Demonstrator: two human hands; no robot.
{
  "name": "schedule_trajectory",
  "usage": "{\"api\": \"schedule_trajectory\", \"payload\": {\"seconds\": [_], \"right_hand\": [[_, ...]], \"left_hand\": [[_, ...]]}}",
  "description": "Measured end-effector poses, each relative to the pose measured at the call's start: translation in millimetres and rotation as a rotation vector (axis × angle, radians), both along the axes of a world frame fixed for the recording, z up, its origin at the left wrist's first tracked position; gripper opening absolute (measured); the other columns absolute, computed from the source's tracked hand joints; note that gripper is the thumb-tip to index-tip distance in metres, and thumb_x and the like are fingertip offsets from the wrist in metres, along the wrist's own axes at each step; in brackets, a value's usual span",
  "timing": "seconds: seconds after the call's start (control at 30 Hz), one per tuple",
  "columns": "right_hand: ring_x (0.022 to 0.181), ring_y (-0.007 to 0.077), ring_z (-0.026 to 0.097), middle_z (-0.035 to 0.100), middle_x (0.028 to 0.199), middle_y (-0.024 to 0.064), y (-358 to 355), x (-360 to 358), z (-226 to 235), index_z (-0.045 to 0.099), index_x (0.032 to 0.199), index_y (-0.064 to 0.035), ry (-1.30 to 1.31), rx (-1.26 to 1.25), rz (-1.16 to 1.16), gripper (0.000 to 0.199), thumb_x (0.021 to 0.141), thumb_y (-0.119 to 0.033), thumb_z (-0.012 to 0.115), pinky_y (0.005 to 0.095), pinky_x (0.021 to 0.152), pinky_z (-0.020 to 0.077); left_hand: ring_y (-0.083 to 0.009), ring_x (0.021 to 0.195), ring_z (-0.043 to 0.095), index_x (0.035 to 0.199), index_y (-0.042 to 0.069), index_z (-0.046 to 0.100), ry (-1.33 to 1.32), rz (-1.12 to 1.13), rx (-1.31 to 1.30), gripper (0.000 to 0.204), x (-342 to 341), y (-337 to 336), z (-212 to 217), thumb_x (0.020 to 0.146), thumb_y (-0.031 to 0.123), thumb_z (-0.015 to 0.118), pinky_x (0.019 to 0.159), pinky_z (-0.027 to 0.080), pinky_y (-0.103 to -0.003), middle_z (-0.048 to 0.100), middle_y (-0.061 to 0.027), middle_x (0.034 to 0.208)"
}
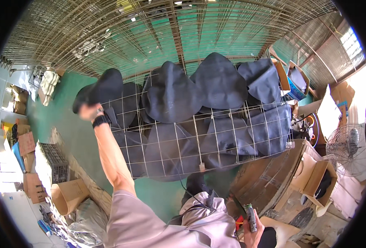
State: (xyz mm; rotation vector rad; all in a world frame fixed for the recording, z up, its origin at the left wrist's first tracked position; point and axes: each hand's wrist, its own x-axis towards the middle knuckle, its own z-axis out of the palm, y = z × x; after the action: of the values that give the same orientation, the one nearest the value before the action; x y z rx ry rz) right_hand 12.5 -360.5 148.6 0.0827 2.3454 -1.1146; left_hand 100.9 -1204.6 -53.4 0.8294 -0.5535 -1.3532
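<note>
Dark rubber-like sheets with rounded outlines (pixel 172 93) lie over and within a wire grid rack (pixel 195 136) before me. My left arm stretches to the rack's left end. There my left hand (pixel 90 112), blurred and with a dark band on its wrist, grips the lower edge of a black sheet piece (pixel 104 89). The fingers are partly hidden behind it. Low on the right, close to my body, my right hand (pixel 254 235) is wrapped round a small grey handheld device (pixel 251 217). A dark cord runs across my lap; its ends are unclear.
Stacked wire mesh panels (pixel 174 25) rise beyond the rack. To the right stand a large cardboard sheet (pixel 269 173), an open carton (pixel 317 177) and a fan (pixel 348 144). On the left are a dark crate (pixel 54 161) and a cardboard box (pixel 69 194).
</note>
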Motion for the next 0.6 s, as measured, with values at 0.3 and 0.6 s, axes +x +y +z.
{"api": "schedule_trajectory", "payload": {"seconds": [0.3,0.6], "right_hand": [[0.086,0.0184,0.066,0.074,0.103,0.0138,-14,-16,5,0.061,0.136,-0.0019,-0.103,0.003,-0.054,0.043,0.096,-0.018,0.067,0.0345,0.078,0.0543],[0.083,0.0178,0.064,0.072,0.1,0.0128,-8,-3,-16,0.06,0.137,-0.0003,-0.011,0.021,-0.103,0.047,0.093,-0.013,0.068,0.0335,0.076,0.0528]], "left_hand": [[-0.0329,0.093,0.069,0.117,0.01,0.072,-1.366,0.003,0.065,0.056,-53,203,-152,0.077,0.048,0.082,0.087,0.054,-0.041,0.073,-0.0165,0.095],[-0.0342,0.096,0.07,0.101,0.015,0.075,-1.764,-0.502,-0.119,0.032,-126,241,-114,0.075,0.032,0.083,0.084,0.056,-0.045,0.072,-0.013,0.101]]}}
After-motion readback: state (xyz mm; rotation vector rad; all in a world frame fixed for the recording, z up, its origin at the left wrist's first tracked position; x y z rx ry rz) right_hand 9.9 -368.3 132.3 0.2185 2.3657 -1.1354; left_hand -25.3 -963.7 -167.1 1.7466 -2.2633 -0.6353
